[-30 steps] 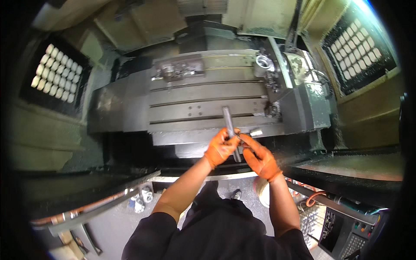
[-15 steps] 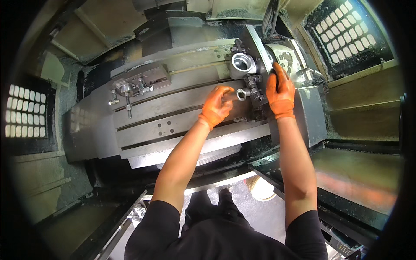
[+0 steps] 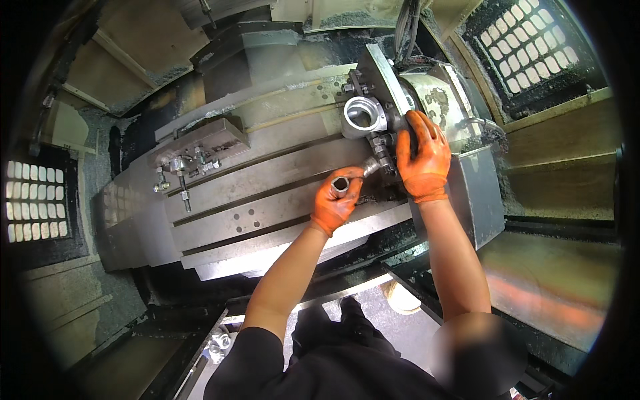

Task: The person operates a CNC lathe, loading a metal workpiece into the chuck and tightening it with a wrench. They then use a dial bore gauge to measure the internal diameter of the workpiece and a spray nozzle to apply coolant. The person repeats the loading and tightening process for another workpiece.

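My left hand, in an orange glove, is closed round a metal socket wrench. One hex-shaped open end of it faces up out of the fist. Its other end points at the clamp bolts on the fixture; whether it sits on a nut I cannot tell. My right hand, gloved too, lies with fingers stretched over the upright fixture plate and holds nothing visible. A silvery ring-shaped metal part is mounted on the plate's left side, just beyond the bolts.
The slotted machine table spans the middle. At its left stands a steel block with clamps and a threaded stud. A rounded machine housing lies right of the plate. Grated windows and panel walls enclose the space.
My left hand has gone from loose fingers beside the bolts to a grip on the socket wrench, lower and nearer me. The right hand has shifted slightly down, and the view has moved a little.
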Available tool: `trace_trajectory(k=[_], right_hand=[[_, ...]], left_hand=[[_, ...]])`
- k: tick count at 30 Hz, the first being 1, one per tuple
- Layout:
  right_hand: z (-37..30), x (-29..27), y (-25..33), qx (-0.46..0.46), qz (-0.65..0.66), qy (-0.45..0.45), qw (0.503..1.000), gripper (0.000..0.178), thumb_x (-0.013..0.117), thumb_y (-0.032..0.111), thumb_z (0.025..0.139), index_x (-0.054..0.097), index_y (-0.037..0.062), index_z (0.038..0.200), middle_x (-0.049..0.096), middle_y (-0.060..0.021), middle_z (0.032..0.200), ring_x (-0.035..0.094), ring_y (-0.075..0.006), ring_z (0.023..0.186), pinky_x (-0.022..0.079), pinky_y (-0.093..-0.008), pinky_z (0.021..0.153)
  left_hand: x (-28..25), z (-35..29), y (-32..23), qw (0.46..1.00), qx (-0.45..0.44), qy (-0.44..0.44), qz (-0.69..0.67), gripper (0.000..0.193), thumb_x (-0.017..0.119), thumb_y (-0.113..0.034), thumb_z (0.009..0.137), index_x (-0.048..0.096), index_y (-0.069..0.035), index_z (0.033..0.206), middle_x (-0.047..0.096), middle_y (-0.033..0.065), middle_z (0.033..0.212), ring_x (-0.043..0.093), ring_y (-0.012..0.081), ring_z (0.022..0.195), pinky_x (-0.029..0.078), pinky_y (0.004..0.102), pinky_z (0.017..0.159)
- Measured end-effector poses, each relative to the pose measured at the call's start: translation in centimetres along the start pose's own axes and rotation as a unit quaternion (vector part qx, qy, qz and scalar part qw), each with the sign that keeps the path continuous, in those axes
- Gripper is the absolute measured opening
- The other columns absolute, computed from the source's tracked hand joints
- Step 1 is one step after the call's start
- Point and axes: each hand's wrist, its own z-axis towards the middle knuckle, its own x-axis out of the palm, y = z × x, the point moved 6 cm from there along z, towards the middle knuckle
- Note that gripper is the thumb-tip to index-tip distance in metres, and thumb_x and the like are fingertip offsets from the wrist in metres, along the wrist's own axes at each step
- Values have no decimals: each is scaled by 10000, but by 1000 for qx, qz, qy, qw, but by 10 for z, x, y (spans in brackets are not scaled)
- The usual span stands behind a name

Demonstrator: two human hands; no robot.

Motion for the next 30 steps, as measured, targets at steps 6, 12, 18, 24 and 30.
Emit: trace_trajectory(k=[6,12,18,24,30], right_hand=[[0,1,1,-10,-5,-7,1000,336,685,133,903,672,21,1220,700,-185,1210,657,-420,1051,516,-495,955],[-1,-2,-3,-2,-14,-1,1000,349,678,140,902,669,26,1232,694,-173,1227,655,-420,1050,516,-491,962],[-2,-1,-2,-5,-11,-6,1000,353,666,142,888,655,40,1226,689,-162,1225,657,-409,1065,509,-503,996],[-8,5,-13,8,-24,15,1000,412,646,211,907,645,49,1287,677,-161,1290,665,-383,1128,457,-499,1105],[-8,6,-8,13,-22,61,998,479,659,218,908,612,76,1363,672,-154,1313,640,-377,1183,429,-493,1136]], left_hand=[[-5,35,2,994,-86,26,-60,227,653,-28,1010,687,-24,1235,631,-18,923,568,70,772,449,228,646],[-9,19,24,978,-76,-12,-192,360,715,43,906,641,14,1257,724,56,1065,675,144,920,551,267,874],[-37,2,95,976,-165,-103,-96,260,650,101,847,629,141,1103,722,277,1119,735,328,1044,577,297,780],[14,-21,15,959,-247,-141,-7,391,681,-358,978,675,-22,1176,565,28,796,525,129,656,454,264,568],[32,-22,-89,890,-384,-143,-201,814,639,-685,934,537,-41,1422,709,74,993,568,143,689,516,328,662]])
